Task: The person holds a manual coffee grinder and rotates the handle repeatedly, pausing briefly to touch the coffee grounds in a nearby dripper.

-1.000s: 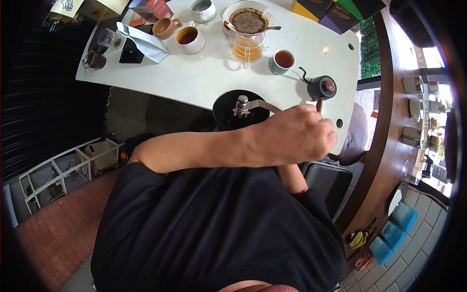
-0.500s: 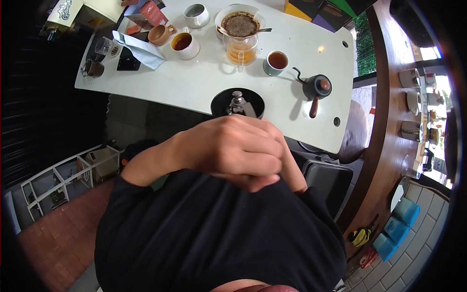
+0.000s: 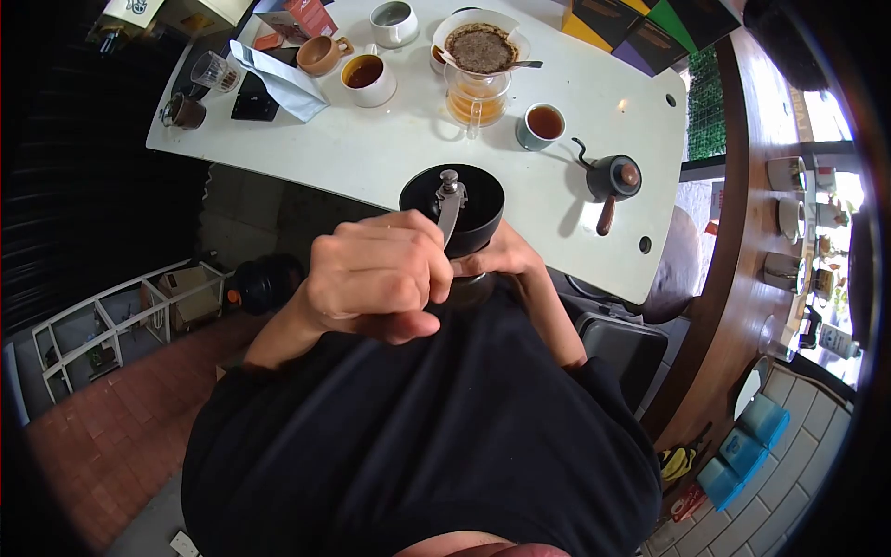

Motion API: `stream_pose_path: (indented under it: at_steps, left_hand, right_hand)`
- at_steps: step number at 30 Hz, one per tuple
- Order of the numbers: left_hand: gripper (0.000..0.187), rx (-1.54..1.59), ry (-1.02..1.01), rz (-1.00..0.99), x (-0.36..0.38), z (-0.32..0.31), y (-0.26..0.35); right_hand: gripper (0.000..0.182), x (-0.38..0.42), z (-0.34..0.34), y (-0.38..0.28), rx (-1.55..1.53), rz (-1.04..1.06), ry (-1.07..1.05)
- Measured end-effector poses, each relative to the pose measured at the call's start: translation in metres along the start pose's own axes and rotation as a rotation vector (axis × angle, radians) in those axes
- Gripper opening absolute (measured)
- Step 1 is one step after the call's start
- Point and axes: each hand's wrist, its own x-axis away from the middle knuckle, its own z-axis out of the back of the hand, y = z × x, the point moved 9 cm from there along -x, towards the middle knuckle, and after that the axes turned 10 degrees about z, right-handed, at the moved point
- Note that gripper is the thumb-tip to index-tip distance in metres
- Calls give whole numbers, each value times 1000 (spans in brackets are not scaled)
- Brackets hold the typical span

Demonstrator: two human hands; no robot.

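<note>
White tabletop (image 3: 390,158) stretches ahead of me, crowded with cups and a black kettle (image 3: 613,178). My left hand (image 3: 376,274) is clenched around the crank handle (image 3: 448,212) of the black grinder (image 3: 452,206), which my right hand (image 3: 506,260) grips from below, against my chest.

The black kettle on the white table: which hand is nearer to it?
Right. The right hand holds the grinder body, closer to the black kettle. The left hand grips the crank, farther away.
</note>
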Motion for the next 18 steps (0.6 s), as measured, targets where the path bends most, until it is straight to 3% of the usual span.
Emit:
stream_pose_path:
  at_steps: [6,8,9,10,12,14,16,18]
  left_hand:
    - [39,118,95,50,8,14,-8]
    - [45,177,215,217,24,42,-30]
    - [47,179,172,223,26,43,-31]
    - [49,186,124,234,27,40,-32]
    - [49,127,164,204,19,41,-35]
    - [51,33,194,196,16,48,-42]
    - [48,41,244,311,26,59,-70]
    - [46,64,381,375,36,78,-106]
  right_hand:
    - [84,4,-2,0,-81,7,22]
    - [84,10,0,1,-141,118,0]
    - [67,8,0,-2,-61,179,8]
    - [67,10,0,-2,-67,179,19]
    - [84,7,-3,5,-113,68,-22]
    - [82,5,-2,9,-155,49,-53]
    - [80,7,-9,5,-188,29,-80]
    - [80,12,-10,-33,163,239,43]
